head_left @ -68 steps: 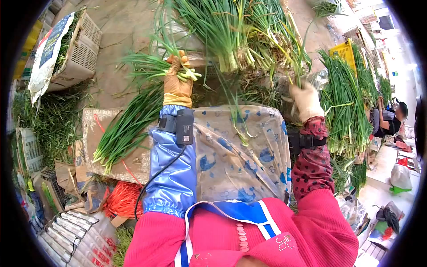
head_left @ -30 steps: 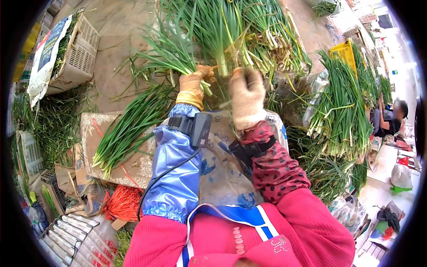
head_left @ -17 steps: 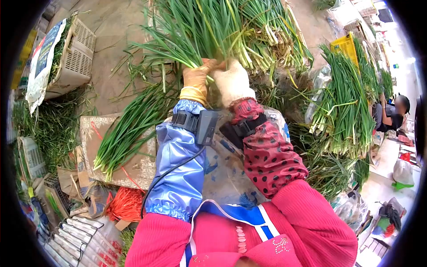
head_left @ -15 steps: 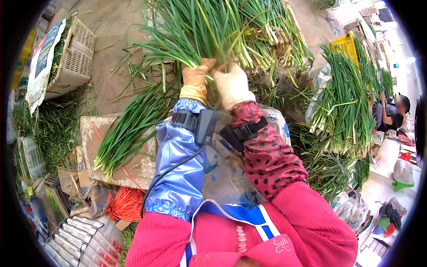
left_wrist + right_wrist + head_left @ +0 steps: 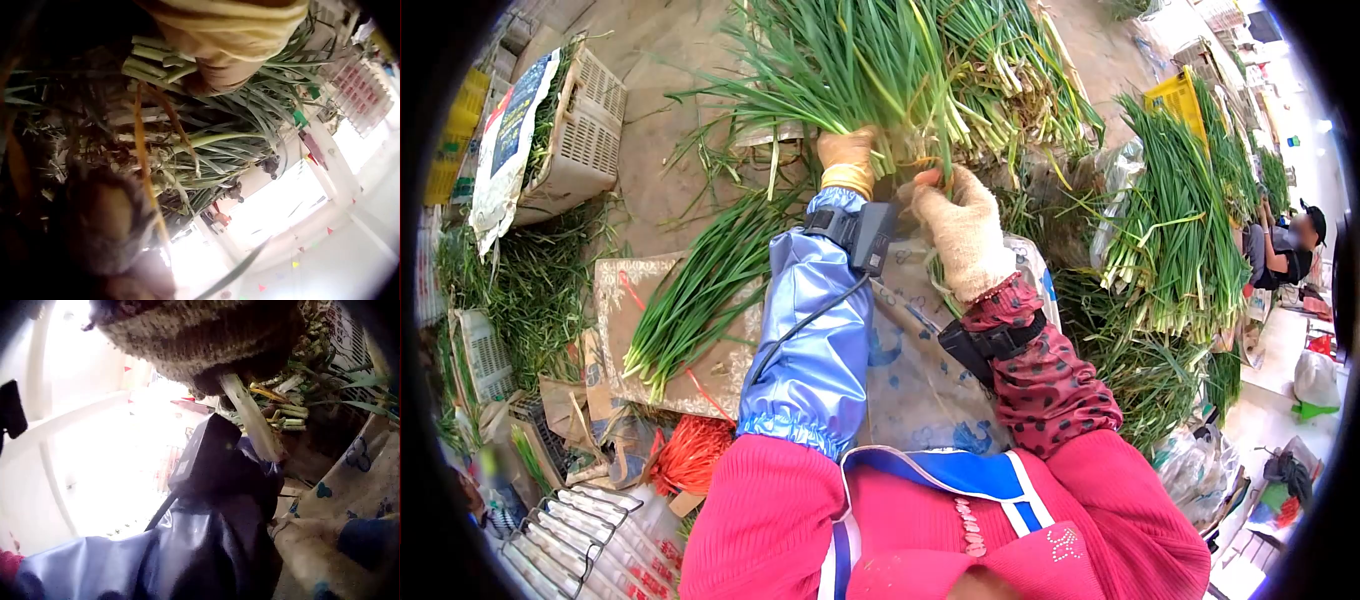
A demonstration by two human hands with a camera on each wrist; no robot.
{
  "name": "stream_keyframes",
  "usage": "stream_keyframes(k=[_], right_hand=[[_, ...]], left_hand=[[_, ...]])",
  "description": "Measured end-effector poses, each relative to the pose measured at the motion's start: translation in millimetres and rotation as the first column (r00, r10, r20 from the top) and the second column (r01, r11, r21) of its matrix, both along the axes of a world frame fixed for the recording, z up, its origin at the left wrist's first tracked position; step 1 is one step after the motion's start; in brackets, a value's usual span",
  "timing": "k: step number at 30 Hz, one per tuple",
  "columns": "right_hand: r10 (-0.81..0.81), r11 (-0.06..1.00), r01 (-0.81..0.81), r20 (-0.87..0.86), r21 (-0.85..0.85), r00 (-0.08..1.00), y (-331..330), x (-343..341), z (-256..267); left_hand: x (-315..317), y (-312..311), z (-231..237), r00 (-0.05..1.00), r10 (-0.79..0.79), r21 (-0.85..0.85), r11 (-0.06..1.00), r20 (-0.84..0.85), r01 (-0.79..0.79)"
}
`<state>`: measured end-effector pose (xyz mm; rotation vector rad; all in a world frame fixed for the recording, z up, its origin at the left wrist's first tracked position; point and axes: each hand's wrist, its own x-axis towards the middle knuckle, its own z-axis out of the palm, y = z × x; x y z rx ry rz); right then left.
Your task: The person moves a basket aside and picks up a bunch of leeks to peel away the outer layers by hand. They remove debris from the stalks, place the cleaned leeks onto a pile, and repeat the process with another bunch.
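My gloved left hand (image 5: 847, 160) grips a bunch of green stalks (image 5: 800, 95), its cut white ends (image 5: 156, 59) showing beside the glove in the left wrist view. To its right, my right hand (image 5: 968, 225), in a pale knitted glove (image 5: 206, 340), is curled and pinches a stalk; its thick pale end (image 5: 253, 419) sticks out below the glove in the right wrist view. The two hands are apart. Just beyond them lies a large heap of leafy stalks (image 5: 1000, 70) with pale, partly yellowed roots.
A separate green bundle (image 5: 700, 285) lies on cardboard (image 5: 615, 290) at the left, near red ties (image 5: 692, 455). A crate (image 5: 585, 130) stands at the far left. More stalks (image 5: 1185, 220) are piled at the right, with a person (image 5: 1290, 250) beyond. Patterned plastic (image 5: 920, 370) covers my lap.
My right hand has come away from the left, back toward me and to the right. The left hand keeps its bunch and has shifted slightly up.
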<state>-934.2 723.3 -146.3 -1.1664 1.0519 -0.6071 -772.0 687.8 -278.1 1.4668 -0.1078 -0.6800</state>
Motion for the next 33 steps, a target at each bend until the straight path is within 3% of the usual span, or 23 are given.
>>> stream_keyframes(k=[2,3,5,7,9,10,11,12,16,19,24,27,28,29,31,32,33], right_hand=[[-0.059,0.997,0.058,0.023,0.043,0.998,-3,-1,11],[-0.092,0.994,0.090,0.036,0.067,0.995,-5,-2,13],[-0.022,0.999,0.026,-0.099,0.035,0.995,-12,0,2],[0.030,0.997,-0.046,-0.259,-0.058,0.965,-15,14,-17],[0.218,0.965,-0.256,-0.377,-0.053,0.900,-14,23,-20],[0.254,0.946,-0.315,-0.422,-0.081,0.870,-13,28,-21],[0.284,0.922,-0.372,-0.467,-0.107,0.838,-12,34,-21],[0.318,0.930,-0.365,-0.408,-0.042,0.856,-14,39,-25],[0.294,0.954,-0.298,-0.284,0.028,0.913,-13,43,-25],[0.148,0.980,-0.109,-0.244,0.167,0.958,-14,41,-29],[0.177,0.984,-0.172,-0.268,0.040,0.947,-21,35,-45],[0.221,0.975,-0.214,-0.186,0.057,0.957,-19,35,-54],[0.212,0.977,-0.214,-0.200,0.012,0.956,-17,36,-53],[0.192,0.981,-0.190,-0.147,0.026,0.970,-14,38,-50],[0.140,0.989,-0.137,-0.045,0.061,0.989,-8,40,-46],[0.199,0.968,-0.202,0.037,0.148,0.979,-11,42,-52],[0.205,0.973,-0.202,-0.012,0.114,0.979,-12,40,-56]], left_hand=[[6,9,8,1.000,-0.025,-0.053,0.998,0.009,0.026],[12,16,1,0.952,-0.129,-0.217,0.974,-0.278,0.068],[19,37,15,0.849,-0.185,-0.214,0.973,-0.495,0.087],[22,57,32,0.764,-0.267,-0.213,0.962,-0.587,0.172],[22,75,41,0.690,-0.302,-0.230,0.953,-0.658,0.197],[17,82,44,0.749,-0.264,-0.207,0.963,-0.608,0.172],[16,89,41,0.731,-0.298,-0.250,0.952,-0.614,0.179],[14,94,43,0.731,-0.285,-0.235,0.956,-0.620,0.173],[15,97,47,0.701,-0.182,-0.158,0.982,-0.690,0.100],[15,95,51,0.768,-0.251,-0.203,0.966,-0.590,0.159],[16,93,36,0.715,-0.301,-0.293,0.946,-0.630,0.140],[9,88,26,0.818,-0.150,-0.053,0.988,-0.555,0.145],[14,88,7,0.911,-0.137,0.120,0.973,-0.389,0.197],[16,85,0,0.954,-0.141,0.141,0.973,-0.265,0.183],[18,85,12,0.933,-0.213,0.310,0.901,-0.291,0.302],[12,88,25,0.924,-0.172,0.192,0.950,-0.343,0.248],[6,89,32,0.907,-0.137,0.073,0.981,-0.398,0.180]])
